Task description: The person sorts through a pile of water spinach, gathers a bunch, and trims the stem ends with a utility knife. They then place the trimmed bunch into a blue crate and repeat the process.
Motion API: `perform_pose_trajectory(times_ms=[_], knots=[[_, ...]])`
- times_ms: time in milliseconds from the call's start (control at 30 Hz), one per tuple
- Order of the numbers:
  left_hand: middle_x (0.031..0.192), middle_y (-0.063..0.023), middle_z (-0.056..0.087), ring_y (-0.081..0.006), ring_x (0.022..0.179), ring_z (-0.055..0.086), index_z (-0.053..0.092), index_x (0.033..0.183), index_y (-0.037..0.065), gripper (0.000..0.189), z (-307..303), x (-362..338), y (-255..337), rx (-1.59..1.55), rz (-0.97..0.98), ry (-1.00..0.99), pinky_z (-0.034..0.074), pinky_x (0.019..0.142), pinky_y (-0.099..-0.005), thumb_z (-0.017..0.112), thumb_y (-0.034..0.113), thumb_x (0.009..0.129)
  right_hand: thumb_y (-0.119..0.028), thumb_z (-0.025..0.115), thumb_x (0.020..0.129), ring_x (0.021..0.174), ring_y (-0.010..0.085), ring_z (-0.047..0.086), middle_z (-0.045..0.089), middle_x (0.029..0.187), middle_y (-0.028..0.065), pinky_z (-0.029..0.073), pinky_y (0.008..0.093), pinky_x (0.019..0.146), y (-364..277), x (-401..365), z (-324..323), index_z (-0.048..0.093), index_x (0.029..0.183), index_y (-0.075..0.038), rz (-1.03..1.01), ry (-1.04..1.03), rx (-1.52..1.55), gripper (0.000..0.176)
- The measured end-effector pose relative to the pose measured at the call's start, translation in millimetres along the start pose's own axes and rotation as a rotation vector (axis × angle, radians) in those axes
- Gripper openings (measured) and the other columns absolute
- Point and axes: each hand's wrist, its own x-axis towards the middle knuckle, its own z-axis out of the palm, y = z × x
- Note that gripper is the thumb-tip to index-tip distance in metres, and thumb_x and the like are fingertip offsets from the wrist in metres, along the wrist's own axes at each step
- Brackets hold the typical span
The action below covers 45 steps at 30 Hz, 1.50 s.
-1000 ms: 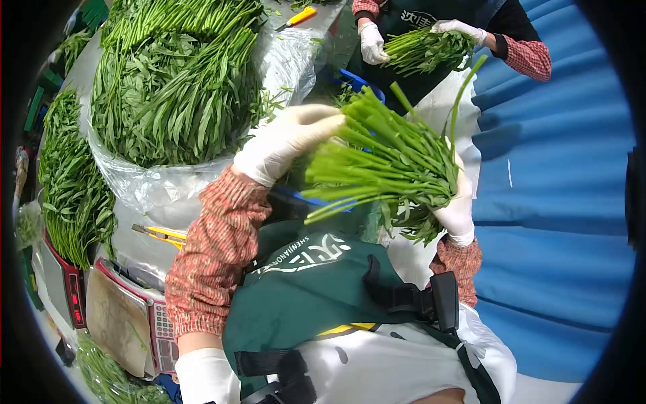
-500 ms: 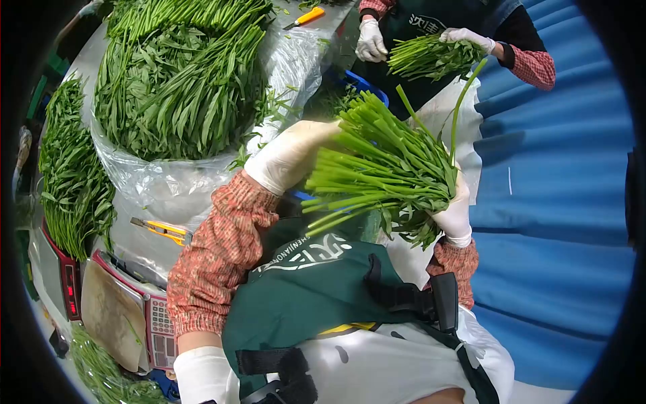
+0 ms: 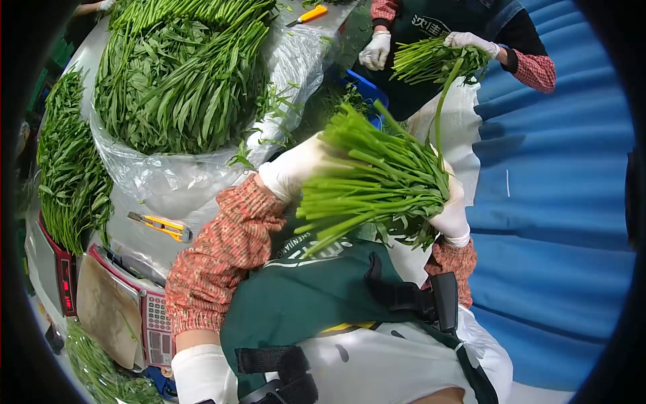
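A bunch of long-stemmed leafy greens, looking like water spinach (image 3: 377,178), is held in front of my apron with its cut stems toward the left. My white-gloved right hand (image 3: 454,214) is closed around the leafy end. At the stem side, my gloved left hand (image 3: 295,167) reaches in behind the stems; its fingers are hidden and blurred, so their grip cannot be made out. One stalk (image 3: 442,111) sticks up above the rest of the bunch.
A big heap of greens (image 3: 182,94) lies on plastic sheeting (image 3: 182,178) at the left. Nearby are a yellow utility knife (image 3: 161,227), an orange-handled knife (image 3: 311,15) and a scale (image 3: 159,323). Opposite, a co-worker's gloved hand (image 3: 471,43) holds another bunch. A blue tub (image 3: 367,87) stands between us.
My left hand and the stem ends have shifted slightly, with the stems fanning a little lower. The co-worker's free hand has moved slightly right and down.
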Motion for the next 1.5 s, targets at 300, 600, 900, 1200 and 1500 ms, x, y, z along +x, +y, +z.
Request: perform_pose_trajectory(times_ms=[300, 600, 900, 1200, 1500], knots=[[0.1, -0.0092, 0.073, -0.0137, 0.086, 0.068, 0.069, 0.111, -0.004, 0.026, -1.2, 2.3, 16.3, -1.055, -0.914, 0.41, 0.053, 0.079, -0.0268, 0.064, 0.011, 0.091, -0.002, 0.08, 0.073, 0.111, 0.0157, 0.06, 0.063, 0.127, 0.0109, 0.047, 0.0306, 0.098, 14.9, -3.4, -6.9, 0.045, 0.141, 0.003, 0.014, 0.081, -0.049, 0.077], [0.107, -0.012, 0.072, -0.0191, 0.095, 0.067, 0.069, 0.108, 0.003, 0.028, -18.0, -9.3, 5.7, -1.159, -0.716, 0.882, 0.05, 0.088, -0.0343, 0.063, 0.027, 0.094, -0.001, 0.078, 0.076, 0.112, 0.0135, 0.061, 0.063, 0.129, 0.0127, 0.047, 0.0299, 0.099, 12.9, -1.4, -0.9, 0.044, 0.142, 0.004, 0.015, 0.071, 0.044, 0.074], [0.123, -0.0142, 0.063, -0.0261, 0.117, 0.058, 0.062, 0.124, 0.003, 0.044, -33.2, 6.7, 28.4, 0.543, -0.552, 0.703, 0.04, 0.106, -0.0366, 0.076, 0.01, 0.082, -0.011, 0.078, 0.077, 0.106, 0.0197, 0.068, 0.069, 0.12, 0.0163, 0.052, 0.0314, 0.093, 10.9, 4.1, -3.0, 0.047, 0.14, 0.001, -0.065, 0.159, -0.262, 0.072], [0.099, -0.0025, 0.066, -0.023, 0.1, 0.06, 0.071, 0.101, 0.011, 0.025, 16.5, 26.0, 48.6, 0.88, -0.423, 0.052, 0.036, 0.105, -0.0466, 0.073, 0.012, 0.077, -0.01, 0.079, 0.076, 0.107, 0.0191, 0.068, 0.067, 0.123, 0.0154, 0.051, 0.0319, 0.094, 10.4, 11.1, 6.8, 0.046, 0.141, 0.002, -0.095, 0.207, -0.215, 0.074], [0.091, -0.0022, 0.062, -0.0224, 0.094, 0.059, 0.069, 0.097, 0.011, 0.029, 18.4, 23.0, 47.0, 0.8, -0.391, 0.122, 0.039, 0.096, -0.044, 0.075, 0.011, 0.069, -0.009, 0.079, 0.076, 0.107, 0.0207, 0.068, 0.068, 0.121, 0.0157, 0.052, 0.0319, 0.093, 3.2, 12.6, 15.5, 0.045, 0.141, 0.002, -0.097, 0.249, -0.268, 0.075]])
